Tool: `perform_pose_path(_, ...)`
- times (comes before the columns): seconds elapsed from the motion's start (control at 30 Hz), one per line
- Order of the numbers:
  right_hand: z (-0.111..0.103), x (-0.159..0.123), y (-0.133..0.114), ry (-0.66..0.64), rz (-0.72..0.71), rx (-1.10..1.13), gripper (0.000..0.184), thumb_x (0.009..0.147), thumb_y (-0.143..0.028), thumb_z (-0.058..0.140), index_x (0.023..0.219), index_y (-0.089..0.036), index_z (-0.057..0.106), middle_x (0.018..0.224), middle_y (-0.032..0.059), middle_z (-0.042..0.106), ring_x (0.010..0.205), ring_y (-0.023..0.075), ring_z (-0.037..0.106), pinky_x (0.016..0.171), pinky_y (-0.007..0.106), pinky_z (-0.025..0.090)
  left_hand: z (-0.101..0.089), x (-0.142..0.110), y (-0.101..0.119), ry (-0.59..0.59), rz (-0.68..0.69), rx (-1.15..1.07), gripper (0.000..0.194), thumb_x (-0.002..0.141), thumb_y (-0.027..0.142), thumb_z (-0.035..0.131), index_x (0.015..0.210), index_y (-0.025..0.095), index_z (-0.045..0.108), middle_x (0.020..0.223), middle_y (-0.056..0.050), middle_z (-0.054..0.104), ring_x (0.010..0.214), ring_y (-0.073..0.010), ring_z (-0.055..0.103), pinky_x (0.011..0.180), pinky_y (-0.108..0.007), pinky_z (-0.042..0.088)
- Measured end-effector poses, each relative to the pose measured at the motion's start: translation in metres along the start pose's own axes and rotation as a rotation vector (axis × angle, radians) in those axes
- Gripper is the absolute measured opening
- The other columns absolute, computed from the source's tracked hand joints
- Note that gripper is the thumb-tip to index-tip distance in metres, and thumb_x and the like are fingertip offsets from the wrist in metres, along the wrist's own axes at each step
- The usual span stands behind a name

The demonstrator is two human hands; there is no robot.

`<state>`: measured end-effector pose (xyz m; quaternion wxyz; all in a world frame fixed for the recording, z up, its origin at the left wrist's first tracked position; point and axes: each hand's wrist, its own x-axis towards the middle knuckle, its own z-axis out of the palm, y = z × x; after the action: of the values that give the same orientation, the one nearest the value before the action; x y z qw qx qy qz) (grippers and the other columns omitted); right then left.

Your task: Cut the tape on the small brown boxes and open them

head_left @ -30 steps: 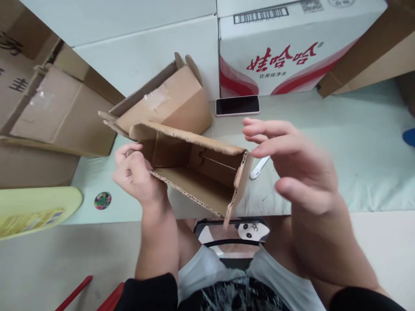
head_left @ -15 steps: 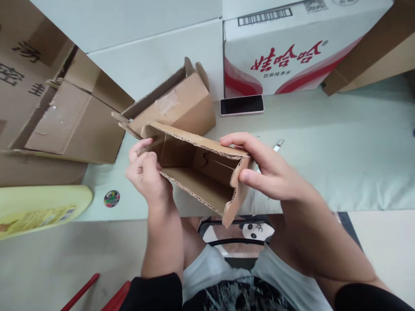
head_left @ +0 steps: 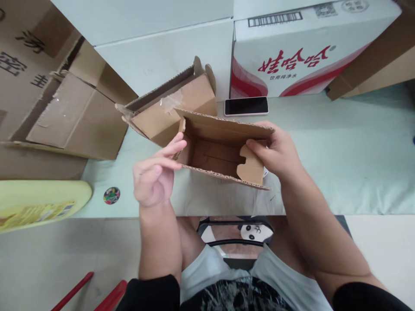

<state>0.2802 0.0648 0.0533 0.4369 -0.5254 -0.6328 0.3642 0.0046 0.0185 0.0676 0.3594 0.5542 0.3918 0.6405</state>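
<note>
A small cardboard box (head_left: 223,121) is held over the table with its open top towards me, and its inside shows bare brown walls. My right hand (head_left: 279,151) grips its right end, the thumb on the inward-folded notched end flap (head_left: 253,166) and the other fingers behind the wall. At the left end, my left hand (head_left: 155,175) has its fingers stretched out, their tips at the small left flap (head_left: 182,129); whether they press on it is hard to tell. Just behind stands another open cardboard box (head_left: 191,97) with clear tape on its side.
A phone (head_left: 246,106) lies before the white and red carton (head_left: 292,65). Larger brown cartons (head_left: 94,112) stand at the left, another brown carton (head_left: 372,65) at the right. A yellow bottle (head_left: 45,203) and a round sticker (head_left: 112,195) are at the table's left front.
The held box has tilted and turned, so its right flap now folds inward. My right thumb has moved onto that flap. My left hand has loosened from a curled grip to stretched fingers.
</note>
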Motion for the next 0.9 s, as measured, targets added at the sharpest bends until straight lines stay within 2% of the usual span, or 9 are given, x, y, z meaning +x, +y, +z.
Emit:
perform_pose_path(0.03,0.001,0.0,0.002,0.014,-0.008,0.019,0.022,0.08,-0.031,0.067,0.1,-0.023,0.069,0.112,0.006,0.077,0.102,0.0263,0.071,0.093,0.046,0.056,0.001,0.0,-0.002,-0.013,0.008,0.032,0.021,0.08,0.052,0.08,0.081,0.031,0.084,0.112,-0.004,0.084,0.124,-0.0357,0.074,0.12,-0.06,0.052)
perform_pose_path(0.17,0.002,-0.001,0.007,-0.016,-0.027,0.151,0.015,0.086,-0.034,0.069,0.094,-0.023,0.073,0.105,0.006,0.078,0.097,0.0237,0.072,0.089,0.042,0.057,0.005,-0.003,-0.012,0.002,-0.011,0.219,0.052,0.074,0.053,0.091,0.119,0.035,0.072,0.131,-0.005,0.077,0.117,-0.0288,0.076,0.109,-0.049,0.061)
perform_pose_path(0.33,-0.006,0.002,0.016,-0.319,-0.267,0.305,0.036,0.085,-0.053,0.073,0.109,-0.027,0.08,0.121,0.0079,0.076,0.116,0.0277,0.069,0.106,0.048,0.053,0.004,-0.003,-0.028,0.013,-0.003,0.375,0.055,0.081,0.051,0.086,0.126,0.029,0.063,0.128,-0.009,0.071,0.105,-0.0246,0.076,0.1,-0.044,0.064)
perform_pose_path(0.43,-0.01,0.001,0.019,-0.457,-0.281,0.367,0.049,0.094,-0.067,0.057,0.117,-0.03,0.08,0.138,0.0082,0.069,0.132,0.03,0.062,0.117,0.053,0.046,0.001,-0.002,-0.035,0.064,0.092,0.459,0.054,0.081,0.051,0.087,0.125,0.028,0.065,0.131,-0.01,0.064,0.123,-0.0279,0.069,0.111,-0.046,0.058)
perform_pose_path(0.5,-0.01,0.0,0.018,-0.479,-0.236,0.318,0.04,0.096,-0.06,0.061,0.109,-0.028,0.082,0.14,0.0091,0.066,0.133,0.0288,0.061,0.117,0.052,0.046,0.0,-0.001,-0.038,0.078,0.15,0.527,0.054,0.082,0.052,0.086,0.127,0.029,0.067,0.139,-0.011,0.058,0.137,-0.0309,0.059,0.118,-0.048,0.052)
perform_pose_path(0.63,-0.007,-0.001,0.012,-0.462,-0.161,0.14,0.016,0.089,-0.034,0.073,0.099,-0.025,0.081,0.14,0.0104,0.065,0.129,0.0265,0.064,0.115,0.051,0.048,0.003,-0.001,-0.036,-0.021,0.19,0.665,0.03,0.095,0.044,0.074,0.121,0.029,0.076,0.145,-0.009,0.06,0.138,-0.0293,0.059,0.12,-0.049,0.048)
perform_pose_path(0.73,-0.007,0.0,0.005,-0.43,-0.127,0.134,0.022,0.092,-0.041,0.068,0.097,-0.025,0.082,0.136,0.01,0.068,0.129,0.0274,0.064,0.114,0.051,0.049,0.005,-0.002,-0.034,-0.125,0.143,0.746,0.024,0.102,0.037,0.061,0.112,0.028,0.081,0.13,-0.007,0.074,0.123,-0.0251,0.069,0.111,-0.045,0.055)
perform_pose_path(0.83,-0.014,0.001,0.0,-0.187,-0.007,-0.02,0.039,0.097,-0.05,0.052,0.093,-0.024,0.08,0.116,0.0112,0.075,0.119,0.0302,0.068,0.106,0.052,0.053,0.005,-0.003,-0.037,-0.086,0.177,0.749,0.025,0.102,0.034,0.06,0.111,0.026,0.083,0.128,-0.007,0.077,0.117,-0.0238,0.072,0.106,-0.043,0.058)
perform_pose_path(0.9,-0.023,0.003,0.003,-0.045,0.254,-0.366,0.043,0.097,-0.052,0.047,0.102,-0.023,0.078,0.104,0.0143,0.077,0.109,0.0359,0.07,0.098,0.057,0.053,0.005,-0.002,-0.04,-0.038,0.207,0.731,0.025,0.101,0.033,0.061,0.109,0.026,0.084,0.126,-0.007,0.078,0.116,-0.0235,0.073,0.105,-0.043,0.058)
